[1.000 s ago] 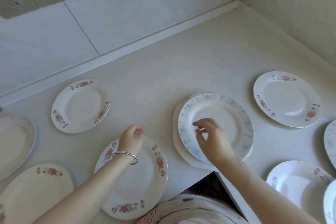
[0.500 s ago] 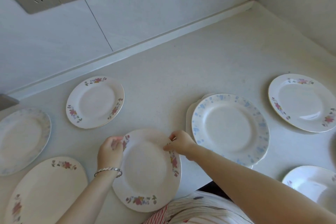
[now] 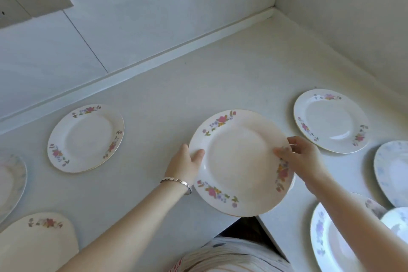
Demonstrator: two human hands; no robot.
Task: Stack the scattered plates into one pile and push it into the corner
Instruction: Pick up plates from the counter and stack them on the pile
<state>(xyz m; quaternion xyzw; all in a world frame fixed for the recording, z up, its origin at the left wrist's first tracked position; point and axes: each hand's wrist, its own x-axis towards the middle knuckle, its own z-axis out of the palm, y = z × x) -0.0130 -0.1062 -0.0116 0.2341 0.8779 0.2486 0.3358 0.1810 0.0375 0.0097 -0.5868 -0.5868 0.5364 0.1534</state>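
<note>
A white plate with pink flowers on its rim (image 3: 239, 161) is held over the counter, gripped by both hands. My left hand (image 3: 185, 164) grips its left rim with the thumb on top. My right hand (image 3: 300, 159) pinches its right rim. The plate hides almost all of the blue-flowered pile under it; only a sliver of rim (image 3: 292, 184) shows at the right. Other floral plates lie flat on the counter: one at the left (image 3: 86, 138), one at the right (image 3: 331, 120). The counter corner (image 3: 274, 10) lies at the far right.
More plates lie at the edges: a bluish one far left (image 3: 10, 181), an oval one at bottom left (image 3: 37, 240), a blue one at far right (image 3: 393, 170) and two at bottom right (image 3: 335, 243). The counter's front edge has a notch (image 3: 247, 225) near my body.
Both hands took hold of the pink-flowered plate, lifted it off the counter and carried it right, over the blue-flowered pile. The camera view shifted right as well.
</note>
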